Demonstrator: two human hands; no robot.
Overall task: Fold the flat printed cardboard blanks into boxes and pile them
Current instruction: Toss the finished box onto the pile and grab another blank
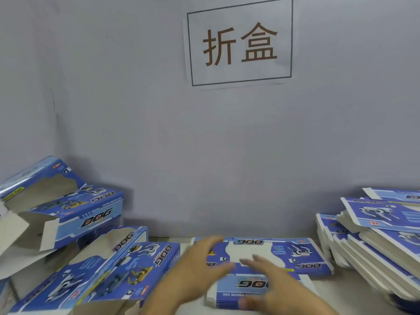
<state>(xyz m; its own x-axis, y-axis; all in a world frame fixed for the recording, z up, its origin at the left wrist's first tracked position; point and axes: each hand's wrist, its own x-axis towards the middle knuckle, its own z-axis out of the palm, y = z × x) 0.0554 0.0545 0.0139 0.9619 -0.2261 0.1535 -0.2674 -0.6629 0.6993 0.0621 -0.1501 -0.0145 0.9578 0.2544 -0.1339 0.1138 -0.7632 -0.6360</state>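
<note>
The grey wall (136,98) fills most of what I see, with a white sign (239,42) taped on it bearing two large brown characters in a dark frame. Below it runs the pale table (354,292), and along its left edge sits my pile of folded boxes (91,246), blue printed cartons tipped at odd angles with several flaps hanging loose. At the right edge leans the stack of flat blanks (375,242), fanned out and sloping toward the middle. Between them, near the front edge, lies one flat blank (272,253), printed side up, with a narrower panel pointing toward me. My left hand (195,269) hovers over the blank's left part, fingers spread and slack, gripping nothing; motion blur keeps me from telling whether it touches the card. My right hand (272,285) is likewise released, fingers extended over the near panel, either resting on it or just above. I judge I am about to take hold and start the first crease. The risks I see: grabbing with blurred, hurried hands could bend the card off its score line; the leaning stack on the right could slide onto my working blank if bumped; and the jumbled pile on the left could topple when another box lands on it.
</note>
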